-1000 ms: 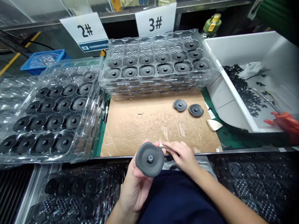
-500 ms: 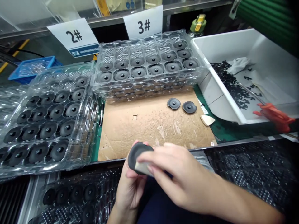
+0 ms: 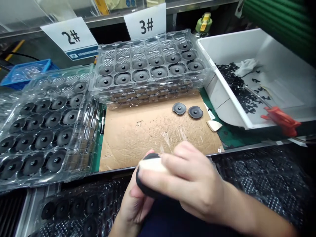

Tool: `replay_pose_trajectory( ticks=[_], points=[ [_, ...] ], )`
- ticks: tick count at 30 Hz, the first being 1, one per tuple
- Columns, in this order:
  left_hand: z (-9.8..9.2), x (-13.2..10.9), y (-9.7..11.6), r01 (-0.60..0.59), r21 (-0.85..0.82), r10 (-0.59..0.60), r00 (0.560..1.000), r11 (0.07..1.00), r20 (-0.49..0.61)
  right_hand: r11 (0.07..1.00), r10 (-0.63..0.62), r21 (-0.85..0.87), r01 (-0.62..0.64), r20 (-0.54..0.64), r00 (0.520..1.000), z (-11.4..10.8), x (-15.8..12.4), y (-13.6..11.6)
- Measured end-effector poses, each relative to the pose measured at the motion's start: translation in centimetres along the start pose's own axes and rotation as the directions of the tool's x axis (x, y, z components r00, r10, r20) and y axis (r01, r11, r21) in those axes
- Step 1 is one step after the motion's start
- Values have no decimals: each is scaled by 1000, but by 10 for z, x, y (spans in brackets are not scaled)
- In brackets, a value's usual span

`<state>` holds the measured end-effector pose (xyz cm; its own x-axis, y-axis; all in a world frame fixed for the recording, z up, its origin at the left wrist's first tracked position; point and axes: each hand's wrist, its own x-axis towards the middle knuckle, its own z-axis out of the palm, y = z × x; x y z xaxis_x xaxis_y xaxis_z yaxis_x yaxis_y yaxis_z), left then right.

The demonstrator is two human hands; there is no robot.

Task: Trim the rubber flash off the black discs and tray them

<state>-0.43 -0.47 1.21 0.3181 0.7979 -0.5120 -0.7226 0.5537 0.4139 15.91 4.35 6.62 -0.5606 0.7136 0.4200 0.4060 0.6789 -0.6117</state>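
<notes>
My left hand (image 3: 133, 205) cradles a dark grey rubber disc (image 3: 141, 182) from below, and most of the disc is hidden behind my right hand (image 3: 195, 177). The fingers of my right hand press a pale cream pad (image 3: 151, 165) onto the disc's face. The disc's centre nut is out of sight. On the brown cardboard sheet (image 3: 138, 141) in front of me lie two similar discs (image 3: 179, 108) (image 3: 195, 112), side by side. A loose cream wedge of the same pale material (image 3: 214, 125) rests near the sheet's right edge.
Clear plastic trays of dark discs are stacked behind the cardboard (image 3: 150, 62) and to its left (image 3: 46, 131), with more below at the front. A white bin (image 3: 247, 42) of black scraps holds an orange-red tool (image 3: 281, 121). Signs marked 2# (image 3: 69, 38) and 3# (image 3: 145, 23) stand behind.
The disc has turned from face-up, nut showing, to edge-on under my right hand. My right hand has closed over it with the pale pad. The view has shifted, so the table appears further left.
</notes>
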Motion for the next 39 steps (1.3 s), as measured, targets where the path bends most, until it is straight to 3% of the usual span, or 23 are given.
replay_pose_trajectory(
  ticks=[2,4,6,8,10,12,14,16,18,20,22,23,24,26,28,31,34,37,39],
  points=[
    [2,-1,-1,-5,-5,5,999,1000,34,981,-32,193,26,27,999,2,6,13],
    [4,-2,0,-7,-17,8,996,1000,91,934,183,311,-175,4,983,5,3,27],
    [4,-2,0,18,-32,-13,989,999,145,839,457,352,-415,-41,889,11,-10,39],
    [4,-2,1,46,-49,-36,983,998,182,722,619,401,-563,-13,785,20,-30,47],
    [4,0,2,69,-55,-56,977,996,206,633,673,436,-640,100,733,31,-53,52],
    [5,1,3,93,-52,-79,973,994,219,601,687,410,-686,174,706,37,-71,56],
    [8,3,4,105,-38,-93,970,994,226,595,718,366,-716,157,678,34,-80,56],
    [11,4,4,108,-14,-102,969,994,223,607,749,340,-718,56,660,22,-77,50],
    [15,5,1,109,7,-108,972,994,210,692,702,319,-647,-91,706,6,-64,37],
    [16,4,-2,118,16,-119,975,993,189,858,497,248,-450,-178,849,-6,-47,20],
    [13,4,-6,126,21,-128,980,992,154,970,198,168,-176,-129,972,-12,-30,7],
    [10,3,-8,118,29,-120,985,993,126,986,92,141,-84,-52,994,-13,-23,4],
    [7,3,-9,98,41,-101,990,994,96,992,46,112,-50,37,998,-14,-18,3],
    [0,4,-10,50,68,-53,998,996,40,993,111,18,-116,170,979,-14,-11,5],
    [-4,4,-11,17,66,-18,1000,998,22,988,151,-68,-140,202,968,-12,-8,7],
    [0,4,-11,-23,53,21,999,998,34,998,55,-38,-54,12,998,0,-10,2],
    [10,4,-9,-123,84,125,992,989,-13,987,80,-122,-102,-171,982,14,-20,-15],
    [16,4,-7,-219,81,224,973,972,-53,980,66,-173,-102,-202,977,20,-31,-26],
    [18,5,-7,-244,61,246,969,968,-25,990,144,27,-141,-176,974,19,-35,-23]
  ],
)
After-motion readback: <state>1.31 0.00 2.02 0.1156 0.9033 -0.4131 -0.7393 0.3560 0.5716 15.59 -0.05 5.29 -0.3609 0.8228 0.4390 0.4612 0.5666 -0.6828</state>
